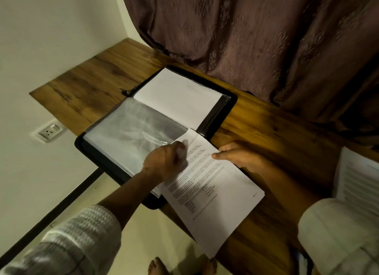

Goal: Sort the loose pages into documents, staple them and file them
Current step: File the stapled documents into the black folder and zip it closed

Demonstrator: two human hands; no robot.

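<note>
A printed document (215, 192) lies slanted over the near edge of the wooden surface (276, 135). The right hand (242, 158) has its grip on the side edge, thumb on top, and the left hand (164, 164) pinches the far corner. That corner meets a clear plastic sleeve (127, 131) of the open black folder (231, 98), with a curtain (246, 39) beyond.
</note>
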